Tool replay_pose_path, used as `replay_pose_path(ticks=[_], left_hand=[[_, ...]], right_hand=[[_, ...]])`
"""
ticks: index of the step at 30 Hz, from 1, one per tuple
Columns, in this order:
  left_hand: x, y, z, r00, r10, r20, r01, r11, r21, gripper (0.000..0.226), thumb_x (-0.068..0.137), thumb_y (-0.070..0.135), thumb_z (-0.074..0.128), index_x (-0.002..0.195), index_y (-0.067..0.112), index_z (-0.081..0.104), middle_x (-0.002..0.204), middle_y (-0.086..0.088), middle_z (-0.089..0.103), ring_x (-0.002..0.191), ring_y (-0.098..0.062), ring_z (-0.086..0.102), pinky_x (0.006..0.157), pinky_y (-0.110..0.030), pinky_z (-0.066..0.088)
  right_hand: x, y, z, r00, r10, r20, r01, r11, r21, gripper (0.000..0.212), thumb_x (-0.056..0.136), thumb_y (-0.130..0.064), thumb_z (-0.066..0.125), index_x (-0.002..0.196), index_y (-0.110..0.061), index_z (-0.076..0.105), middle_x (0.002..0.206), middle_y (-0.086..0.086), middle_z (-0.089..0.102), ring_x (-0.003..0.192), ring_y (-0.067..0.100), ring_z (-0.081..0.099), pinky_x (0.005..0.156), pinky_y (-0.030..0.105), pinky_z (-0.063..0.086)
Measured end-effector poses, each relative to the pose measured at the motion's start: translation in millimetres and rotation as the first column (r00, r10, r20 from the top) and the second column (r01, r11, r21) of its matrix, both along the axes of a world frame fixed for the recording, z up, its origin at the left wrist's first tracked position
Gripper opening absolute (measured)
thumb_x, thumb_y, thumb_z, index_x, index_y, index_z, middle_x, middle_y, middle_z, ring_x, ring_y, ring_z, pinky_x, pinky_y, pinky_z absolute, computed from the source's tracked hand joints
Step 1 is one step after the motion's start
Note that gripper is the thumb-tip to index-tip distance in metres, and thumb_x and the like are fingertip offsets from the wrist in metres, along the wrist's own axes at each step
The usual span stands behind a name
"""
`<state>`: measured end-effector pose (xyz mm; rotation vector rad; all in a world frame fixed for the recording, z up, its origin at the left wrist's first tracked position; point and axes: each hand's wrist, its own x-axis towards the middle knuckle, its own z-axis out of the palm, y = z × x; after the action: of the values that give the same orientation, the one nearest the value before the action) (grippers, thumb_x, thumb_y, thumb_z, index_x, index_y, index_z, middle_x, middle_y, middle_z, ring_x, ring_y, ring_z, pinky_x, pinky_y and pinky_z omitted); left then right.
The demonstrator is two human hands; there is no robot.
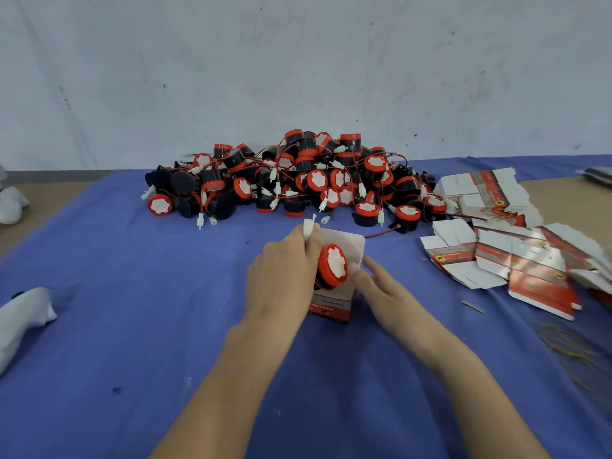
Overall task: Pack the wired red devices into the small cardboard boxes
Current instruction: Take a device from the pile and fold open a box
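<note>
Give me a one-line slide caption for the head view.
Left hand holds a red device at an open box, right hand touching the box; device pile behind, flat boxes at right.

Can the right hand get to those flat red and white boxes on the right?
Probably yes. The right hand has straight fingers and holds nothing; only bare blue cloth lies between it and the flat red-and-white cardboard boxes, so the way looks free.
</note>
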<state>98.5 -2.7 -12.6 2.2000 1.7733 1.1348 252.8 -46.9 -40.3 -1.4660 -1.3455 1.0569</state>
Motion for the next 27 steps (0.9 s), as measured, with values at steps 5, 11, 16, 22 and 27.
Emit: replay_pose_path(ticks=[5, 11, 16, 22, 27], left_hand=[[5, 2, -12, 0.945, 0.085, -0.315, -0.051, 0.992, 0.114, 0.019, 0.102, 0.033, 0.046, 0.088, 0.02, 0.047, 0.056, 0.008, 0.037, 0.049, -0.013, 0.038, 0.044, -0.027, 0.019], [14, 4, -21, 0.86, 0.1, -0.5, 0.017, 0.974, 0.225, 0.014, 0.093, 0.016, 0.056, 0.08, 0.019, 0.053, 0.068, 0.003, 0.053, 0.071, -0.021, 0.039, 0.072, -0.037, 0.031], [6, 11, -22, 0.897, 0.14, -0.419, -0.029, 0.965, 0.26, 0.009, 0.09, 0.012, 0.064, 0.081, 0.012, 0.064, 0.062, 0.001, 0.061, 0.083, -0.024, 0.057, 0.105, -0.045, 0.033], [-6, 21, -27, 0.9, 0.115, -0.42, -0.02, 0.975, 0.223, 0.011, 0.096, 0.015, 0.06, 0.105, 0.011, 0.064, 0.083, -0.002, 0.071, 0.106, -0.025, 0.061, 0.119, -0.05, 0.022], [-8, 26, -26, 0.94, 0.076, -0.331, 0.017, 0.963, 0.267, 0.019, 0.092, 0.018, 0.063, 0.109, 0.011, 0.059, 0.078, -0.004, 0.069, 0.092, -0.029, 0.063, 0.102, -0.044, 0.042]], right_hand=[[-12, 5, -4, 0.995, -0.056, -0.077, 0.057, 0.998, 0.014, 0.031, 0.1, -0.054, 0.045, 0.109, -0.031, 0.065, 0.107, -0.015, 0.071, 0.102, -0.001, 0.064, 0.082, 0.018, 0.045], [-24, 11, -12, 0.983, -0.152, -0.107, 0.156, 0.987, 0.035, 0.018, 0.098, -0.028, 0.041, 0.088, -0.022, 0.054, 0.081, -0.011, 0.055, 0.071, 0.005, 0.05, 0.064, 0.021, 0.041], [-30, 14, -19, 0.971, -0.224, -0.086, 0.231, 0.969, 0.091, 0.026, 0.101, -0.031, 0.033, 0.083, -0.026, 0.052, 0.078, -0.014, 0.056, 0.056, -0.009, 0.048, 0.047, 0.007, 0.038], [-33, 14, -19, 0.97, -0.215, -0.116, 0.228, 0.967, 0.117, 0.028, 0.101, -0.03, 0.032, 0.085, -0.03, 0.054, 0.069, -0.032, 0.058, 0.063, -0.013, 0.052, 0.052, 0.008, 0.041], [-46, 8, -19, 0.962, -0.212, -0.172, 0.237, 0.962, 0.137, 0.026, 0.102, -0.035, 0.032, 0.09, -0.037, 0.055, 0.081, -0.031, 0.062, 0.074, -0.009, 0.058, 0.057, 0.011, 0.045]])
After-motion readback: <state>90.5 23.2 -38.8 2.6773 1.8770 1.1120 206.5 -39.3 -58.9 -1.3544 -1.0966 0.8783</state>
